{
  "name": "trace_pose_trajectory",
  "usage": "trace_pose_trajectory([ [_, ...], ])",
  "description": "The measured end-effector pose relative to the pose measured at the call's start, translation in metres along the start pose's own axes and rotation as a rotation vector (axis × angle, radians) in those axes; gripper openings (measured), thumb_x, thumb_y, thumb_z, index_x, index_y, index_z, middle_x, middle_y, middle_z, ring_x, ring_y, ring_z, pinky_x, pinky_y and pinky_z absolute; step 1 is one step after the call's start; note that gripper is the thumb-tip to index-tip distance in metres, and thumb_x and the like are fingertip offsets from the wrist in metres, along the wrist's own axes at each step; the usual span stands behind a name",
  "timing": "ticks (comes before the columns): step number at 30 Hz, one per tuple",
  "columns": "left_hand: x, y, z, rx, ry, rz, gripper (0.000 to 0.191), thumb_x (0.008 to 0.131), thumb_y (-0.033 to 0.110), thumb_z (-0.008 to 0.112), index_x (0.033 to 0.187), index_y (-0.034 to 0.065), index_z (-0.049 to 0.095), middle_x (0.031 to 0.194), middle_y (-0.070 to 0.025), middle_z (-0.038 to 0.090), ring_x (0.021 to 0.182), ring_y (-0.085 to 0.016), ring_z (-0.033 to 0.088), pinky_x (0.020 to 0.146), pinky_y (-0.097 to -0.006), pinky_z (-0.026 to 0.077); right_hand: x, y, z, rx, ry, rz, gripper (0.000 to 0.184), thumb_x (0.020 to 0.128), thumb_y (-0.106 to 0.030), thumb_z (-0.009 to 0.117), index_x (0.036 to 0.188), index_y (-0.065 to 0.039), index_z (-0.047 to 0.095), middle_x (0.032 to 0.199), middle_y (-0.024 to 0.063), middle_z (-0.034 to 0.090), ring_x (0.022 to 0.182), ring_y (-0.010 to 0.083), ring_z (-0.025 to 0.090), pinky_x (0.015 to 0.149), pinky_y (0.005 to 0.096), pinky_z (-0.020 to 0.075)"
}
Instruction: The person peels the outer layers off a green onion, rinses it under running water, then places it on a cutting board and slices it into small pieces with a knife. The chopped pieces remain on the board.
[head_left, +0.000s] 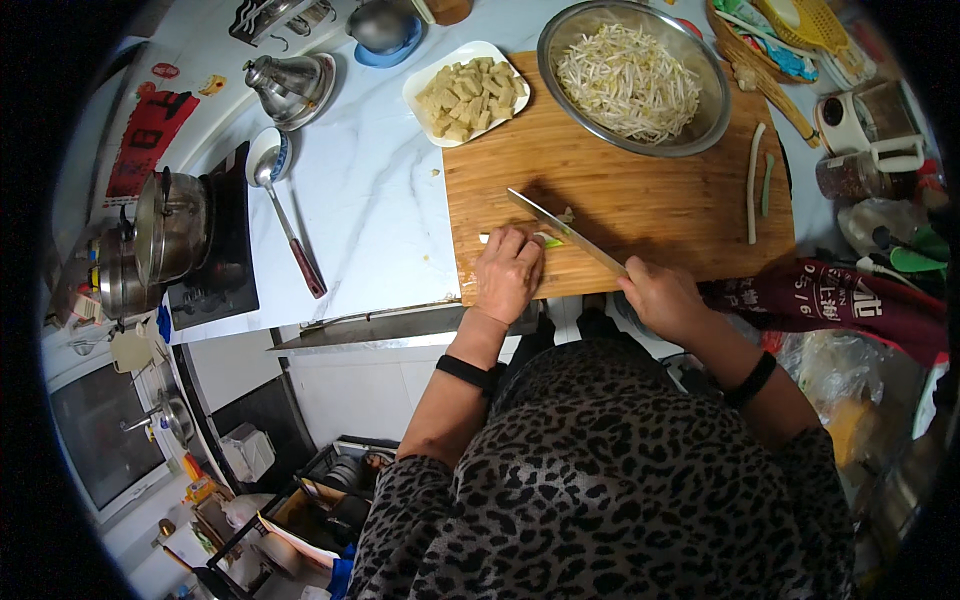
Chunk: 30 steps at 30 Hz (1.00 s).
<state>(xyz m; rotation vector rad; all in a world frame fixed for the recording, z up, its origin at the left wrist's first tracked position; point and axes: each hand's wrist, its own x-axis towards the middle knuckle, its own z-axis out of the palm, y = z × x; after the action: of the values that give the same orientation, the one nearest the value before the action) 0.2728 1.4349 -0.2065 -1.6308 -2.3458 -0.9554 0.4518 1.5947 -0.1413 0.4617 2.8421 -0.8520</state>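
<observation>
My right hand (658, 292) grips a kitchen knife (566, 231), its blade slanting up and left over the wooden cutting board (690, 202). My left hand (511, 270) presses a piece of scallion (552, 241) against the board, close to the blade. White and green ends of the scallion show on either side of my fingers. Some small cut bits (565, 216) lie just beyond the knife. At the board's right side rest a long white stalk (755, 184) and a shorter green piece (767, 184).
A steel bowl of bean sprouts (628, 82) stands on the board's far edge. The white plate (417, 112) of tofu-like cubes (471, 99) overlaps its far left corner. A ladle (289, 225) lies left, its head in a small bowl (276, 150). Pots (174, 217) stand by the black cooktop (225, 277).
</observation>
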Motion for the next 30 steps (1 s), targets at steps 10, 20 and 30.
trace_pose_trajectory([
  [10, -0.002, -0.002, 0.0, -0.031, 0.014, -0.007, 0.013, 0.069, -0.001, 0.069, 0.081, 0.004, 0.064, 0.092, -0.0067, 0.061, 0.087, -0.027, 0.057, 0.067, -0.0361, 0.051, -0.007, -0.007, 0.009, -0.09, 0.004, -0.032, 0.023, 0.094, -0.025, 0.055, 0.086, -0.004, 0.051, 0.071, 0.0165, 0.063, 0.062, 0.0357, 0.063, 0.055, 0.0475, 0.0488],
  [20, -0.003, -0.005, 0.001, -0.053, 0.042, -0.025, 0.011, 0.072, -0.001, 0.069, 0.08, 0.0045, 0.064, 0.09, -0.0069, 0.06, 0.085, -0.026, 0.057, 0.064, -0.0358, 0.051, -0.017, -0.013, -0.014, -0.049, -0.067, -0.017, 0.024, 0.095, -0.025, 0.055, 0.086, -0.004, 0.05, 0.069, 0.0165, 0.062, 0.061, 0.0359, 0.062, 0.054, 0.0472, 0.0485],
  [30, -0.005, -0.008, -0.003, -0.142, 0.015, -0.043, 0.011, 0.073, -0.002, 0.069, 0.081, 0.0016, 0.064, 0.091, -0.0089, 0.061, 0.086, -0.028, 0.058, 0.068, -0.0372, 0.05, 0.011, -0.011, 0.014, 0.005, 0.022, 0.002, 0.024, 0.095, -0.026, 0.054, 0.087, -0.003, 0.049, 0.07, 0.017, 0.061, 0.061, 0.0376, 0.062, 0.054, 0.0494, 0.0483],
])
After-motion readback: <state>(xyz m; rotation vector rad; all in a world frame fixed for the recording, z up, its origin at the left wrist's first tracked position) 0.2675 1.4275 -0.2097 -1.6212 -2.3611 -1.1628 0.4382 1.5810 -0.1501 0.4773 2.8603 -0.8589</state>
